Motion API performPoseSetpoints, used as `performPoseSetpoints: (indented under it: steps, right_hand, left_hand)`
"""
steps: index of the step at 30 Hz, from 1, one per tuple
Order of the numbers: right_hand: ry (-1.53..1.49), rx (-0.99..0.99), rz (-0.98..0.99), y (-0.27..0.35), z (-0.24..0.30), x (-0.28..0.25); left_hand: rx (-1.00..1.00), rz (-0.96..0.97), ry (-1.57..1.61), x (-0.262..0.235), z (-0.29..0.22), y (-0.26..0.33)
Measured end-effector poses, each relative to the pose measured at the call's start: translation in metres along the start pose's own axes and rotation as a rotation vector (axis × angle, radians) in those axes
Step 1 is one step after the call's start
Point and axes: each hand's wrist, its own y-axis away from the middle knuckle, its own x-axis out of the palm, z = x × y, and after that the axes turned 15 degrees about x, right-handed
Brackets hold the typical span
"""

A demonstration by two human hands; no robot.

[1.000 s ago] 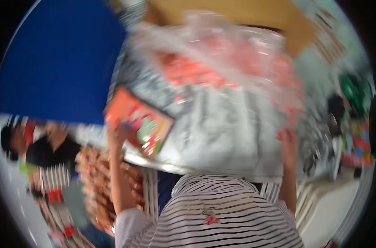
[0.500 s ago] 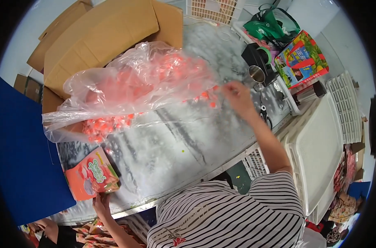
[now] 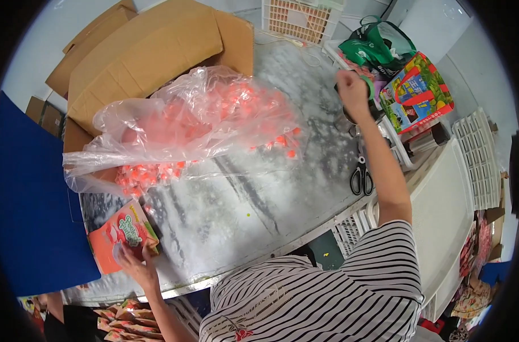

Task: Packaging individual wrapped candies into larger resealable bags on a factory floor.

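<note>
The grey-white marbled worktop [image 3: 225, 245] spreads in front of me, with a blue panel [image 3: 31, 211] along its left side and a big cardboard box [image 3: 145, 51] at its far left. White trays [image 3: 436, 194] are stacked off the right edge. A clear plastic bag [image 3: 191, 122] of red pieces slumps out of the box, and a bright shopping bag [image 3: 416, 94] sits at the far right.

My orange-red pouch [image 3: 114, 239] lies printed face up at the near left corner, beside the blue panel. Its long axis slants from near left to far right; the plain orange end points near left, and the top of the print faces far right.

My two hands are well apart. My left hand [image 3: 138, 267] lies on the pouch's near side, fingers parted; I can't tell whether they pinch it. My right hand [image 3: 351, 91] is curled over the far right clutter, just beside a green tape roll [image 3: 370, 86], and what it grips, if anything, is hidden.

I'd judge the step in hand as steadying the pouch while I reach across. The next move calls for a sure right-hand grip, clear of the black-handled scissors [image 3: 361, 181], without tugging the pouch.
</note>
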Motion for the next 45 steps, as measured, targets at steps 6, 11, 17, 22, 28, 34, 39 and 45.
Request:
performPoseSetpoints:
  steps: [6, 11, 17, 22, 28, 34, 39, 45]
  right_hand:
    - [-0.362, -0.079, 0.744, 0.164, 0.113, 0.057]
    - [-0.396, 0.188, 1.200, 0.249, 0.138, 0.068]
    - [-0.440, 0.416, 1.556, 0.309, 0.182, 0.101]
    - [-0.551, 0.554, 1.631, 0.350, 0.212, 0.165]
    - [-0.441, 0.588, 1.517, 0.388, 0.258, 0.227]
    - [-0.295, 0.091, 1.197, 0.399, 0.264, 0.243]
    - [0.044, -0.392, 1.102, 0.387, 0.304, 0.201]
    - [0.165, -0.471, 1.054, 0.395, 0.316, 0.201]
  left_hand:
    - [-0.022, 0.149, -0.027, 0.018, -0.001, 0.003]
    - [-0.025, 0.021, -0.099, 0.028, -0.020, 0.001]
    - [-0.082, -0.047, -0.079, 0.025, -0.009, 0.011]
    - [-0.077, -0.102, -0.032, 0.028, -0.011, 0.011]
    - [-0.066, -0.122, -0.031, 0.030, -0.013, 0.018]
    - [-0.082, -0.169, 0.020, 0.033, -0.019, 0.017]
    - [-0.115, -0.220, 0.035, 0.035, -0.018, 0.020]
    - [-0.130, -0.225, 0.066, 0.038, -0.019, 0.021]
